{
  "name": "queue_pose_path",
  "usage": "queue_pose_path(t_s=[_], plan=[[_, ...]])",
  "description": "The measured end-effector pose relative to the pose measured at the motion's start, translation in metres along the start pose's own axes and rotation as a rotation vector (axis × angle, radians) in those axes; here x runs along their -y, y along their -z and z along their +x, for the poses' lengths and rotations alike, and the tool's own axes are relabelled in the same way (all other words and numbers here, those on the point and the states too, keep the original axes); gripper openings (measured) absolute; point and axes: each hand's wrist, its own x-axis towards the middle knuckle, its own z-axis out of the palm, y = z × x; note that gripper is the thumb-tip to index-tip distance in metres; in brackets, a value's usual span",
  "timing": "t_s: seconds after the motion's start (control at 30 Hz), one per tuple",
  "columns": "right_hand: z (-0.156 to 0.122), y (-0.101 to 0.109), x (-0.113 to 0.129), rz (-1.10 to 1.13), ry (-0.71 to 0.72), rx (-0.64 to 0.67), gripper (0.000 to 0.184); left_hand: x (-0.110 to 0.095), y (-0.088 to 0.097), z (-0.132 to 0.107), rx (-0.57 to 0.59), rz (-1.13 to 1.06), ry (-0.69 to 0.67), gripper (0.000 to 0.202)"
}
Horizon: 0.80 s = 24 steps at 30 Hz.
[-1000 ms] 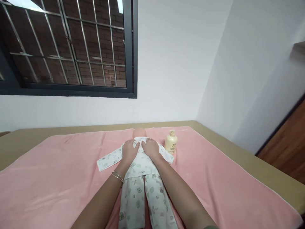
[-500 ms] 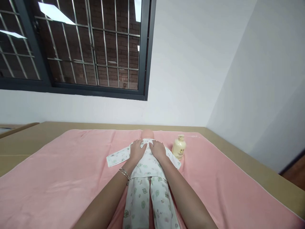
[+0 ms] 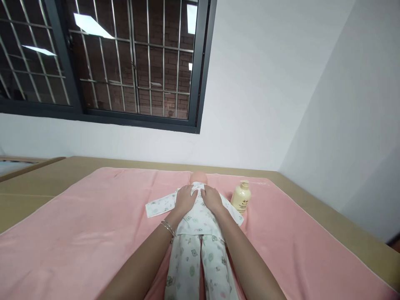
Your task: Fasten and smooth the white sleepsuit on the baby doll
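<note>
The clothed doll [image 3: 198, 220] lies on the pink cloth [image 3: 93, 225], its head [image 3: 198, 178] by the cloth's far edge. The left hand [image 3: 186, 199] and right hand [image 3: 213, 199] rest on its upper body, thumbs spread from the other fingers. A bottle [image 3: 241, 198] stands just beside the right sleeve [image 3: 235, 212]; cloth runs wide left and right, a strip of desk [image 3: 312, 204] beyond.

Bare forearms [image 3: 140, 254], thin silver left-wrist bangles [image 3: 167, 226]

white clothes [image 3: 198, 223] with green prints, pink blanket [image 3: 93, 233], pale-yellow bottle [image 3: 241, 198]
</note>
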Motion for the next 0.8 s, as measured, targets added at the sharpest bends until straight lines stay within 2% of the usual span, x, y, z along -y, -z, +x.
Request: queue_pose_path(t_s=[0.17,0.33,0.47,0.53,0.67,0.8], plan=[[0.000,0.001,-0.001,-0.004,0.053,0.006,0.029,-0.001,0.002,-0.002,-0.035,-0.012,-0.009,0.029],[-0.010,-0.001,0.013,-0.070,-0.093,-0.054,0.041,-0.001,0.002,-0.003,-0.110,0.060,0.003,0.022],[-0.012,-0.002,0.018,-0.076,-0.197,-0.061,0.045,-0.002,0.003,-0.003,-0.100,0.061,0.031,0.022],[-0.010,-0.001,0.014,-0.038,-0.180,-0.052,0.042,-0.003,0.003,-0.002,-0.065,0.047,0.051,0.024],[-0.004,-0.001,0.001,0.029,-0.061,-0.040,0.038,-0.003,0.003,0.001,0.013,0.011,0.072,0.032],[-0.002,-0.003,-0.004,0.031,-0.032,-0.016,0.036,-0.003,0.006,0.001,0.034,-0.004,0.072,0.030]])
